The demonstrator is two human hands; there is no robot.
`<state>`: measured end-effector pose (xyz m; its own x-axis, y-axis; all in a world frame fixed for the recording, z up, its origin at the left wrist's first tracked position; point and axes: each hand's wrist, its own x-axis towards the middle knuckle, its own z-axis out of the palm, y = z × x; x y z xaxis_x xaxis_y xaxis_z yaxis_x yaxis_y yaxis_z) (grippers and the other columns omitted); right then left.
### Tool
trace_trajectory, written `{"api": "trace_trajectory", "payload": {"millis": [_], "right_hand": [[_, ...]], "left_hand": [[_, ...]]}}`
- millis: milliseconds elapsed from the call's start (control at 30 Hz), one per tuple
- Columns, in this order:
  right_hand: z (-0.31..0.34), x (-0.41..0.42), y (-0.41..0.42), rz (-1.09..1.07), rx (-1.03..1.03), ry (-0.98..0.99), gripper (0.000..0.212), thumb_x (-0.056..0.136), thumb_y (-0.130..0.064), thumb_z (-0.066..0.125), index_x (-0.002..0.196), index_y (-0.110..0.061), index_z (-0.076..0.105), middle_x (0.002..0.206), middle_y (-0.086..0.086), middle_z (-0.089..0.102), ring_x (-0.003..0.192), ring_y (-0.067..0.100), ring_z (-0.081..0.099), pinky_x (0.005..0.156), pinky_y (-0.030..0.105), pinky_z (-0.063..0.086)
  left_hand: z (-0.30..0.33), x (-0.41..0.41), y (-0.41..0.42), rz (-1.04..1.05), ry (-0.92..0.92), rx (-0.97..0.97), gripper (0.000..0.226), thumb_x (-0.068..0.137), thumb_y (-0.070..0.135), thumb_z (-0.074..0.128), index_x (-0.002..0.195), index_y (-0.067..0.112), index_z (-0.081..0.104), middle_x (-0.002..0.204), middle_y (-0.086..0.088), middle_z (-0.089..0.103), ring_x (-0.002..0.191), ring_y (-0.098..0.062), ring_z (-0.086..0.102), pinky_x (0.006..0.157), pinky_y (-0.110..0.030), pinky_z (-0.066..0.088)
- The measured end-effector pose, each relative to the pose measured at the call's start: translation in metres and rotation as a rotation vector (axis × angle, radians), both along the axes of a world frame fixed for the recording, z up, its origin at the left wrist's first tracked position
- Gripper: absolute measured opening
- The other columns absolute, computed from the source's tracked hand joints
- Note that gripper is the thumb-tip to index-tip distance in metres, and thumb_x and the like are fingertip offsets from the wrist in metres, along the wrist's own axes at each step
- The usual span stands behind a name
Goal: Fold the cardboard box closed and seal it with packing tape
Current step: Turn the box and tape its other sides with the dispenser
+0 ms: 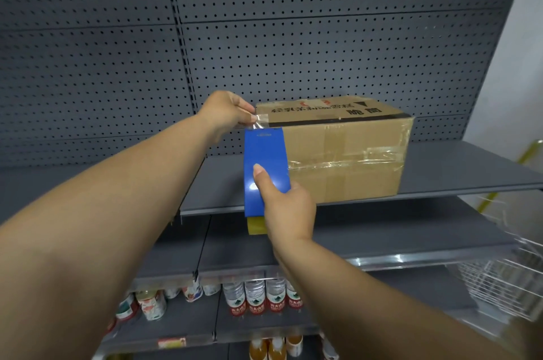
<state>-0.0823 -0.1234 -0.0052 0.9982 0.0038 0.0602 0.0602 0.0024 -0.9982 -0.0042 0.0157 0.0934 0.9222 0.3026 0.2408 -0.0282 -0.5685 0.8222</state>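
A brown cardboard box with black printed characters on its closed top stands on a grey shelf. Old clear tape crosses its front face. My right hand grips a blue tape dispenser held upright against the box's left front corner, thumb pressed on its blue face. My left hand pinches the free end of the clear tape at the box's top left corner. A yellowish tape roll shows under the dispenser.
Grey perforated back panels rise behind the shelf. Lower shelves hold water bottles and cans. A white wire basket sits at the right, beside a yellow frame.
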Motion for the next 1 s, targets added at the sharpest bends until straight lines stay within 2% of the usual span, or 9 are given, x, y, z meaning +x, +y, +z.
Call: {"api": "trace_trajectory", "payload": {"millis": [67,200,267,367,467,700,867,1000], "right_hand": [[0.001,0.0,0.001,0.003,-0.018,0.006,0.043,0.075,-0.055,0.065,0.06,-0.017,0.052,0.057,-0.008,0.052,0.049,0.008,0.046,0.046,0.023,0.033],[-0.002,-0.001,0.004,0.004,-0.033,0.01,0.042,0.075,-0.056,0.065,0.067,-0.015,0.057,0.063,-0.006,0.057,0.052,0.006,0.049,0.045,0.022,0.033],[-0.003,-0.001,0.004,0.004,-0.04,0.01,0.042,0.075,-0.056,0.064,0.068,-0.015,0.058,0.065,-0.006,0.058,0.052,0.006,0.049,0.044,0.02,0.033],[-0.007,-0.001,0.003,0.007,-0.041,0.014,0.043,0.076,-0.056,0.064,0.074,-0.013,0.063,0.072,-0.004,0.064,0.056,0.007,0.054,0.045,0.019,0.034],[-0.008,-0.003,0.002,0.009,-0.037,0.018,0.042,0.076,-0.056,0.064,0.077,-0.013,0.065,0.076,-0.004,0.067,0.061,0.008,0.058,0.047,0.019,0.037],[-0.003,-0.001,-0.001,0.015,-0.046,-0.003,0.04,0.076,-0.056,0.064,0.073,-0.016,0.061,0.074,-0.003,0.065,0.06,0.009,0.056,0.047,0.02,0.036],[-0.004,0.0,-0.003,0.017,-0.043,-0.001,0.041,0.076,-0.055,0.064,0.071,-0.015,0.06,0.074,-0.002,0.065,0.06,0.01,0.056,0.047,0.02,0.036],[-0.004,0.001,-0.002,0.028,-0.041,0.011,0.04,0.076,-0.055,0.065,0.065,-0.018,0.056,0.068,-0.006,0.061,0.057,0.008,0.054,0.047,0.021,0.036]], "left_hand": [[0.001,-0.001,0.002,0.009,0.003,0.0,0.024,0.079,0.001,0.069,0.102,0.0,0.064,0.077,-0.007,0.066,0.066,-0.01,0.063,0.057,-0.009,0.051],[0.0,0.001,0.003,0.024,0.032,0.019,0.023,0.078,0.0,0.07,0.101,-0.002,0.064,0.076,-0.008,0.065,0.068,-0.013,0.063,0.078,-0.022,0.053],[-0.001,0.002,0.002,0.03,0.046,0.022,0.018,0.078,0.003,0.071,0.094,0.001,0.066,0.075,-0.007,0.066,0.07,-0.015,0.064,0.082,-0.025,0.052],[-0.003,0.002,-0.001,0.04,0.077,0.049,0.009,0.077,0.011,0.074,0.08,0.007,0.066,0.073,-0.004,0.068,0.07,-0.013,0.064,0.077,-0.025,0.049],[-0.006,0.004,-0.004,0.051,0.084,0.062,0.011,0.077,0.016,0.074,0.079,0.008,0.067,0.063,0.002,0.067,0.059,-0.005,0.062,0.073,-0.02,0.048],[-0.003,0.009,-0.006,0.093,0.044,0.083,0.014,0.076,0.018,0.076,0.071,0.015,0.063,0.073,-0.005,0.067,0.08,-0.021,0.065,0.091,-0.037,0.051],[-0.003,0.01,-0.006,0.076,0.064,0.095,0.012,0.077,0.018,0.075,0.076,0.009,0.067,0.079,-0.008,0.07,0.07,-0.014,0.063,0.09,-0.033,0.052],[-0.001,0.011,-0.009,0.076,0.12,0.135,0.013,0.082,0.017,0.07,0.081,0.004,0.068,0.089,-0.013,0.07,0.071,-0.015,0.061,0.092,-0.032,0.049]]}}
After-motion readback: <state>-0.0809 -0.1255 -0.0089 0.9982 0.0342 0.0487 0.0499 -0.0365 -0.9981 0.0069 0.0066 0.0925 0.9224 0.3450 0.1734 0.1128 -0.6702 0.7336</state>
